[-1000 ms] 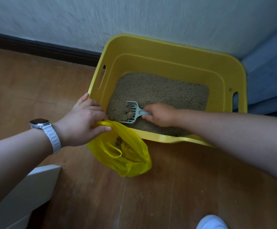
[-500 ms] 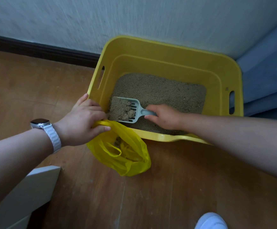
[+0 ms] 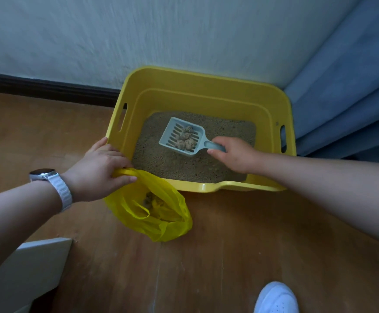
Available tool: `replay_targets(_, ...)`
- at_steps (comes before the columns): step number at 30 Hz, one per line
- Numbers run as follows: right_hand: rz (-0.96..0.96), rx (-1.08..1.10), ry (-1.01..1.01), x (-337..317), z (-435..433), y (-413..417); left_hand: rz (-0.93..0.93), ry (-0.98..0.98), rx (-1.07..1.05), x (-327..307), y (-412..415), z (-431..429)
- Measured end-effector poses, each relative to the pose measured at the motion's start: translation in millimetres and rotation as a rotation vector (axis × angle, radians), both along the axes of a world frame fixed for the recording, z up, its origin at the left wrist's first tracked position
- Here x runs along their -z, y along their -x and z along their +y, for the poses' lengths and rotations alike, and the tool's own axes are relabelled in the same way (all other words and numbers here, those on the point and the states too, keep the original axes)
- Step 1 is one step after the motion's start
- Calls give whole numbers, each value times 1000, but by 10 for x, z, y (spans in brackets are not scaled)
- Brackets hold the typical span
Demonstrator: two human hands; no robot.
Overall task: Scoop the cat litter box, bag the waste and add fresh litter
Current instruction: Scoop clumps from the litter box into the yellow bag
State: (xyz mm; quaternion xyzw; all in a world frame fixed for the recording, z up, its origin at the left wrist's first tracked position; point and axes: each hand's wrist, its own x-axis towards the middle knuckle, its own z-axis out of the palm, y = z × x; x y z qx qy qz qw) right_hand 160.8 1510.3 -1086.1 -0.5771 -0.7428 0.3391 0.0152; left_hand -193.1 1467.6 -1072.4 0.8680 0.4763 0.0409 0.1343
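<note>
Two hands busy: right hand [image 3: 236, 154] grips scoop [image 3: 179, 134] by handle, clumps [image 3: 187, 141] just beyond its fingers; left hand [image 3: 98, 170] clutches bag [image 3: 161, 222] handle, bag below it.

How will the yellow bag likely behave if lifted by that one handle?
Probably floppy: the yellow bag is thin creased film, sagging in folds. Likely light, holding only a few clumps. Its mouth may droop shut, since the left hand grips one handle only.

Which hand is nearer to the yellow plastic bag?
Left. The left hand grips the yellow plastic bag by its handle, at a near corner of the litter box. The right hand holds the scoop above the litter, apart from the bag.
</note>
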Motion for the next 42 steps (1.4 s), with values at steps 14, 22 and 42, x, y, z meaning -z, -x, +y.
replay_targets(14, 8, 45, -52, -183, -14, -157, -60, 59, -21, -170, 19, -9)
replay_targets(22, -43, -46, -80, -335, -100, -46, -27, 89, -11, -164, 38, -8)
replay_targets(42, -341, -702, -157, -723, -508, 392, 25, 70, -82, -163, -29, -79)
